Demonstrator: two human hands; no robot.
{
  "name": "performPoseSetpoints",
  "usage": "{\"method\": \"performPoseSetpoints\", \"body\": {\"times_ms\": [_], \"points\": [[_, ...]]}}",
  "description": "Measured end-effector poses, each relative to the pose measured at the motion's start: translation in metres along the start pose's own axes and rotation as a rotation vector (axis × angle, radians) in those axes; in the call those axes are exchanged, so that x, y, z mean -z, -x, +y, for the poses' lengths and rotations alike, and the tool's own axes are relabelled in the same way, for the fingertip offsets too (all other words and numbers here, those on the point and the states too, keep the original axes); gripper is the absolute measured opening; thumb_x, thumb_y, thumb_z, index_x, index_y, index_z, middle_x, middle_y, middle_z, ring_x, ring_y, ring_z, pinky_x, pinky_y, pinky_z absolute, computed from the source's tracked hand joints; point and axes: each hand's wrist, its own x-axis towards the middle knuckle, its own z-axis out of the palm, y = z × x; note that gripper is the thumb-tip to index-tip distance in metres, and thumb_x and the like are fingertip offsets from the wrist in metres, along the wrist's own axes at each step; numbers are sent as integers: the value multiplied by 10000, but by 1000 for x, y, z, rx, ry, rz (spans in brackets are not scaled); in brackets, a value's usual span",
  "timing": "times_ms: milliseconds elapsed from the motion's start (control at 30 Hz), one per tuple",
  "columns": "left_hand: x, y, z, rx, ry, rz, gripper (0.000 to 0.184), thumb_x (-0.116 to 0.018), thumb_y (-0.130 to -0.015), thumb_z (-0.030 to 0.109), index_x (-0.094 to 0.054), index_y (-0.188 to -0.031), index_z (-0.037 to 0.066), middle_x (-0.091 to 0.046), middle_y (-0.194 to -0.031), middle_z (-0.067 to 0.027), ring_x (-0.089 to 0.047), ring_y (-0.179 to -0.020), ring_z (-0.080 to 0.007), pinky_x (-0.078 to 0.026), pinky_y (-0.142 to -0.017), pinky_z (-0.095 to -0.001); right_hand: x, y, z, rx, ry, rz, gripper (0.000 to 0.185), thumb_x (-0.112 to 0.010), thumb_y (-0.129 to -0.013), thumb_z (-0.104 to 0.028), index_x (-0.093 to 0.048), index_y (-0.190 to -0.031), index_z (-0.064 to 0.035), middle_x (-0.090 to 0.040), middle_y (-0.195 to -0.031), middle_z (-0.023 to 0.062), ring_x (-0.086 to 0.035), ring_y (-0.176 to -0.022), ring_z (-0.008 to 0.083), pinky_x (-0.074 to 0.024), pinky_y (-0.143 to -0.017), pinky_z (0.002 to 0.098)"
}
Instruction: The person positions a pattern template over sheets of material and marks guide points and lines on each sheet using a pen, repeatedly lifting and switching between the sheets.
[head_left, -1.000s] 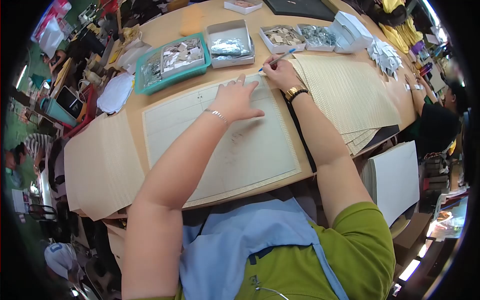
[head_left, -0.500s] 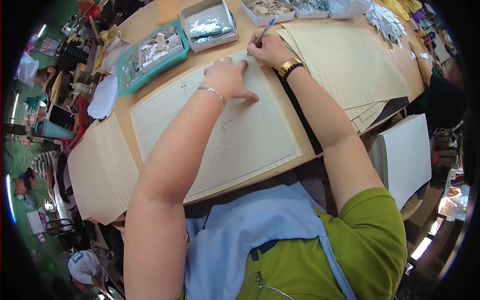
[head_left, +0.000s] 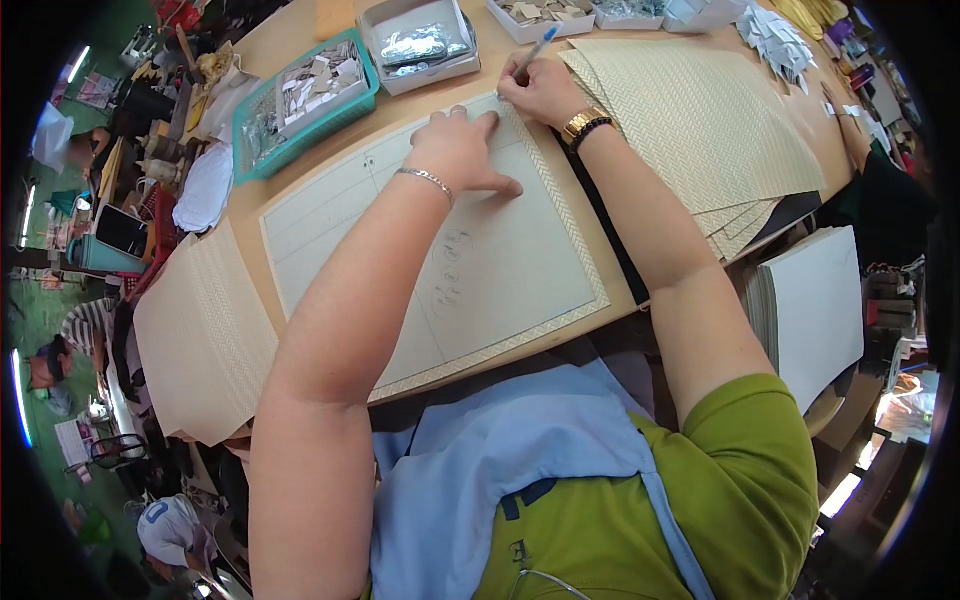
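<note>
My left hand (head_left: 455, 150) lies with spread fingers on a pale flat template board (head_left: 510, 265) marked with ruled lines and handwriting. Beneath the board, a woven-textured cream sheet (head_left: 575, 318) shows along the near and right edges. My right hand (head_left: 545, 95) is closed round a pen (head_left: 540, 48) with a blue end, held at the board's far right corner. The pen's tip is hidden behind the fingers.
Stacked woven sheets (head_left: 700, 130) lie to the right, plainer sheets (head_left: 205, 340) to the left. Beyond the board stand a teal basket (head_left: 370, 95) of small pieces and a white box (head_left: 440, 78) of shiny packets. A person's arm (head_left: 850, 130) reaches in at the far right.
The right hand and pen have shifted very slightly to the right. My left hand stays spread on the board in nearly the same place.
</note>
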Motion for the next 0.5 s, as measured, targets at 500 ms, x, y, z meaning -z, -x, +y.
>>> {"method": "performPoseSetpoints", "body": {"times_ms": [500], "points": [[-12, 60, -38, 139, 128, 215, 1059, -709, -618, 716, -382, -1473, 182, -308, -1519, -239, -381, -1361, -400, -328, -1073, -594, 12, 3, -28, -80, -647, 209, 183, -655, -902, -174, -663, -983, -11, -697, -789, 57, -630, -705, 78, -485, -616, 202]]}}
